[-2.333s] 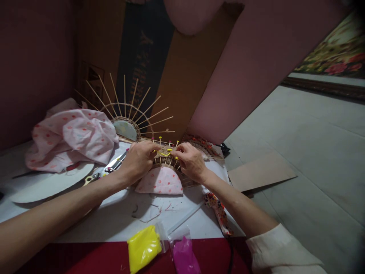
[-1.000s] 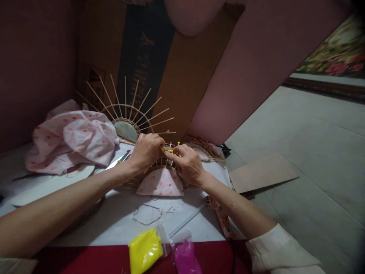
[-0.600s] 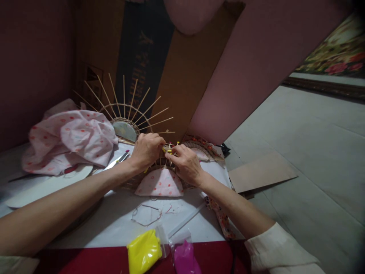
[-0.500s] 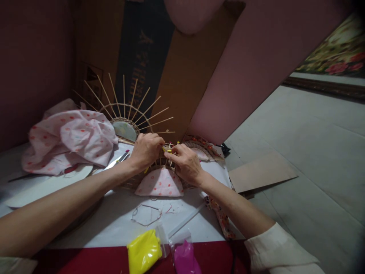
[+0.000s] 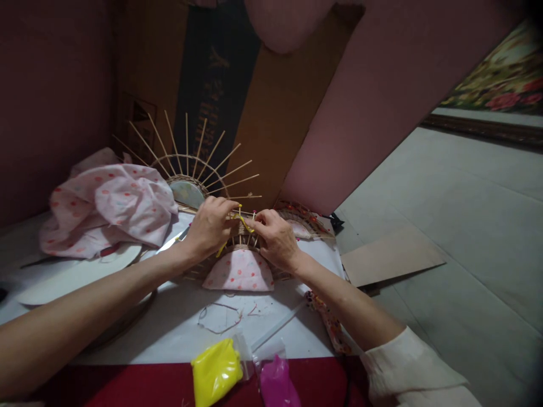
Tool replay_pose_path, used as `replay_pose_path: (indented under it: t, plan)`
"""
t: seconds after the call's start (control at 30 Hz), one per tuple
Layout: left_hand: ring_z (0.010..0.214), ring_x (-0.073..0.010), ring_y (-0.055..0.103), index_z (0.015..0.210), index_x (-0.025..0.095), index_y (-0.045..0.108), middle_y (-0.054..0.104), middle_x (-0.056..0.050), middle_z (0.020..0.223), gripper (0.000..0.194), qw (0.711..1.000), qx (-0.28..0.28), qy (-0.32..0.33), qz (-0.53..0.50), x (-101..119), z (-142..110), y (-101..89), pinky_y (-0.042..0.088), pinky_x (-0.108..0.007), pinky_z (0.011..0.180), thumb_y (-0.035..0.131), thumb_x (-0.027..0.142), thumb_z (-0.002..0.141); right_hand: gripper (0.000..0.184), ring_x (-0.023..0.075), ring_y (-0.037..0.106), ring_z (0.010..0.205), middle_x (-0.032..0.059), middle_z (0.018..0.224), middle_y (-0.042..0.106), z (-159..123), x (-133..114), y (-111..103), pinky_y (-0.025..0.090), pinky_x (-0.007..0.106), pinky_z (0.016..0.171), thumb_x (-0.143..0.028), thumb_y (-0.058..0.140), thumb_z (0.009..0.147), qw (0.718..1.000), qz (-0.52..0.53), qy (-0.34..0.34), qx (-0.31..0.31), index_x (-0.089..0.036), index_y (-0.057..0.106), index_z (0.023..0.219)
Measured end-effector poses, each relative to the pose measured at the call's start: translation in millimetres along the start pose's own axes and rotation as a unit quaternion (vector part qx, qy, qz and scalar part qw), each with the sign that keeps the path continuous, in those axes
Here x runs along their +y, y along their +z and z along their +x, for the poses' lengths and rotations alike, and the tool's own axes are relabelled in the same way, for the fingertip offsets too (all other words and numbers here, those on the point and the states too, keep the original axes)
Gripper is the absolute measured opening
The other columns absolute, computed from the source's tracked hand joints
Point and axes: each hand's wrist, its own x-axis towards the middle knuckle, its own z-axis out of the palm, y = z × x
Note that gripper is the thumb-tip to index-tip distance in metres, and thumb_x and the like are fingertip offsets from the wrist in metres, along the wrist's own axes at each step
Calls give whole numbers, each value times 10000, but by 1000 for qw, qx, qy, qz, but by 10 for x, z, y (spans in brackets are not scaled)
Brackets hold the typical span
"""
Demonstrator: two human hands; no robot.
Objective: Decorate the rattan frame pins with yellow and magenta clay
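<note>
A thin yellow strand (image 5: 243, 221), apparently soft clay, bends between my two hands at the top of a small woven fan-shaped piece (image 5: 241, 242). That piece has thin sticks and a half-round base covered in pink dotted cloth (image 5: 238, 272). My left hand (image 5: 212, 224) is closed, its fingertips pinching near the strand's upper end. From the other side my right hand (image 5: 275, 237) pinches the strand's lower end, thumb and forefinger together against the weave. A pink-tipped stick stands between the hands. More yellow shows under my left hand; the fingers partly hide the weave.
Behind stands a larger stick fan (image 5: 186, 164) against a cardboard box (image 5: 280, 102). Crumpled dotted cloth (image 5: 114, 203) lies left; another woven fan (image 5: 303, 223) lies right. Bags of yellow clay (image 5: 216, 370) and purple clay (image 5: 278, 381) sit in front. A flat board (image 5: 390, 254) is at right.
My hands have drawn slightly apart, my left hand shifting left. The yellow strand, bunched between the fingers before, now shows as a longer bent line. The view has shifted slightly.
</note>
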Motion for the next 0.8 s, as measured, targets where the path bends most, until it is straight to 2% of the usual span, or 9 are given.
replay_pose_path:
  t: [0.2,0.33,0.47,0.6,0.8]
  plan:
    - [884,-289,526,974,123,646,669,-110,831,244,997,9,-14,73,59,-81,-73,418,-391,741,610,195,743,420,218,435,914,84,987,521,30,8,7,396,318,761,-46,487,769,1000,13,8,2,-220,602,1134]
    - [893,-307,514,867,130,640,662,-122,804,153,991,2,34,133,108,-136,-53,404,-413,770,579,250,793,435,217,432,905,82,970,516,32,19,22,394,316,757,-28,491,756,1000,20,10,9,-223,610,1127]
    - [947,-319,496,858,136,615,654,-137,891,140,981,-1,73,178,179,-189,-39,377,-429,803,520,237,844,390,216,435,909,83,974,518,31,13,15,394,317,761,-45,486,778,1000,24,11,16,-219,628,1096]
    - [893,-321,500,849,147,602,657,-129,884,108,976,-15,68,208,223,-223,-43,361,-439,728,504,193,841,380,216,437,923,85,988,520,26,9,10,398,321,774,-49,472,793,999,28,14,16,-219,631,1094]
    - [850,-308,497,841,163,621,665,-115,858,117,979,-16,42,197,230,-219,-95,338,-428,696,510,199,838,383,218,437,923,86,989,519,19,14,17,402,327,778,-53,479,783,999,37,14,16,-215,629,1097]
